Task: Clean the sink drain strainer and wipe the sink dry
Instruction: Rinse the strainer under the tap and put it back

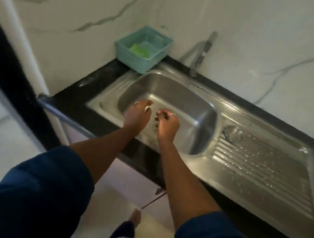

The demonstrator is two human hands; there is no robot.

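Over the sink (176,93), hands empty, drain strainer (155,125) sitting in the bowl floor between them

My left hand (139,114) and right hand (168,123) have loosely curled fingers, gripping nothing. I'd pinch the strainer's rim and lift it straight up so the gunk stays in, then grab the green sponge (139,50) from the teal basket (134,61). No brand or writing readable anywhere.
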